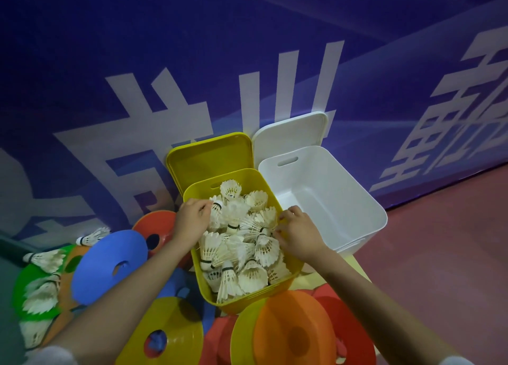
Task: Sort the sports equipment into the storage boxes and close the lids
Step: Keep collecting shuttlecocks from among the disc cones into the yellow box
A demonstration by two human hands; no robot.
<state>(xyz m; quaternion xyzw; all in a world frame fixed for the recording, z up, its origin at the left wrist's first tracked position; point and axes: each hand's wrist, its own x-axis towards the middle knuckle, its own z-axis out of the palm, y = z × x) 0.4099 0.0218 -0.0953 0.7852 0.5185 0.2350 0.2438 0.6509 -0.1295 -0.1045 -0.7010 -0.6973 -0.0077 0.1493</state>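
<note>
At frame centre a yellow box (286, 278) stands open, heaped with white feather shuttlecocks (242, 243), its yellow lid (209, 158) upright behind it. Touching its right side, a white box (354, 213) stands open, its white lid (291, 133) leaning behind. Coloured disc cones (110, 260) and loose shuttlecocks (44, 259) lie lower left; more cones (294, 334) lie along the bottom.

I see the white box (324, 199) standing open at 2 o'clock with nothing above its mouth, so a hand can drop straight in, though its lid (288, 136) leans on the wall (192, 48) behind and blocks 12. The yellow box (247, 296) at centre is heaped with shuttlecocks (242, 241), with both my hands over it. Discs (110, 260) and loose shuttlecocks crowd 6 through 10; the floor (439, 241) at 3 to 4 lies free.
</note>
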